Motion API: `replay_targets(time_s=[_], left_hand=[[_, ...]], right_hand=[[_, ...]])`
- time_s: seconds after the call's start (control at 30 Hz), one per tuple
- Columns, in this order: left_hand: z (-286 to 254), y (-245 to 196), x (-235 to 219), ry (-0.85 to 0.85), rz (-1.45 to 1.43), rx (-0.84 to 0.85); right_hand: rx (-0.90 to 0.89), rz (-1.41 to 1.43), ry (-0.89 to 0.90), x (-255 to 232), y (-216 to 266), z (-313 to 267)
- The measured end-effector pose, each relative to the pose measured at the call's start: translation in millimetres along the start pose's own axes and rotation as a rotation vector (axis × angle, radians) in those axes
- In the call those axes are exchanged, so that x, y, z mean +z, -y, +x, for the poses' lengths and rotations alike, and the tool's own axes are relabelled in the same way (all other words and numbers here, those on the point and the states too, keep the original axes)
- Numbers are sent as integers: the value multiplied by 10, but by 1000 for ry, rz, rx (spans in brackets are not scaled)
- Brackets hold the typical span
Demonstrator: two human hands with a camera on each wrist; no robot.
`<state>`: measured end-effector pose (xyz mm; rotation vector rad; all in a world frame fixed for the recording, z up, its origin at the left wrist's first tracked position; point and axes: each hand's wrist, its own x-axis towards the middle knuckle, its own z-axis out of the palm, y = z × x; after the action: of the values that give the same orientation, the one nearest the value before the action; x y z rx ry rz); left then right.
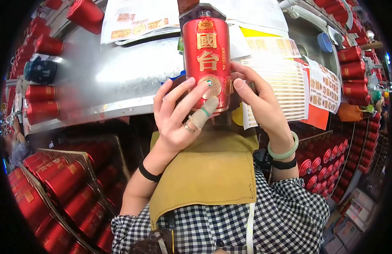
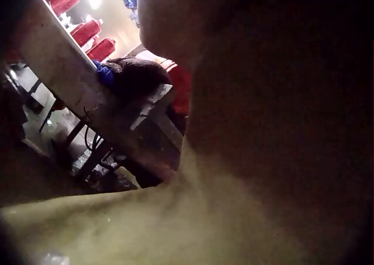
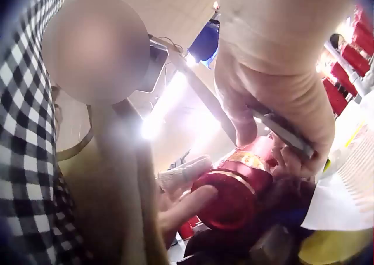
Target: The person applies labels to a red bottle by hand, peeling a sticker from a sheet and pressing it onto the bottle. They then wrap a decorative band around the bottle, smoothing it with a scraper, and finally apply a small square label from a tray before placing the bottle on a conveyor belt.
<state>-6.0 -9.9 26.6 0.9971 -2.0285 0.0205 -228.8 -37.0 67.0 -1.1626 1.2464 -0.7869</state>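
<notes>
A red bottle (image 1: 206, 55) with gold characters lies in front of me, its base towards me. My left hand (image 1: 175, 116) rests over its lower part, fingers extended and spread. The index finger presses by a round gold emblem (image 1: 213, 89). The thumb, in a cloth finger cover (image 1: 203, 114) with a green band, touches beside it. My right hand (image 1: 263, 99) is at the bottle's right side, thumb raised. In the right wrist view its curled fingers hold a slim dark-grey tool (image 3: 283, 133) against the palm; its kind is hidden. The left wrist view shows mostly dark skin.
Sheets of gold stickers (image 1: 139, 27) lie behind on the metal table (image 1: 132, 76). A sheet with gold strips (image 1: 274, 89) and another sticker sheet (image 1: 325, 86) lie right. Red bottles (image 1: 48, 45) stand left, with crates of more (image 1: 69, 173) below. A blue cup (image 1: 325, 42) is back right.
</notes>
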Motion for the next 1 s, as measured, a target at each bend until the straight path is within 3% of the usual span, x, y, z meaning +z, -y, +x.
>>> replay_targets(time_s=[0.07, 0.17, 0.5, 0.67, 0.77, 0.87, 1.0], left_hand=[[-37, 38, 60, -64, -23, -19], [-148, 46, 114, -99, -239, -221], [-52, 75, 135, -40, -216, -261], [43, 36, 36, -16, -424, -311], [57, 91, 9, -27, -680, -526], [289, 53, -82, -55, -1114, -853], [429, 120, -198, 53, -1181, -944]], right_hand=[[-41, -14, 7, -30, -44, 12], [-129, -157, -46, -18, -31, -45], [-108, 76, 0, 93, 121, -94], [-148, 4, -159, 133, 33, -90], [-163, 118, -136, 186, 29, -91], [-182, 184, -106, 240, 101, -110], [-350, 121, -80, 242, 139, -133]])
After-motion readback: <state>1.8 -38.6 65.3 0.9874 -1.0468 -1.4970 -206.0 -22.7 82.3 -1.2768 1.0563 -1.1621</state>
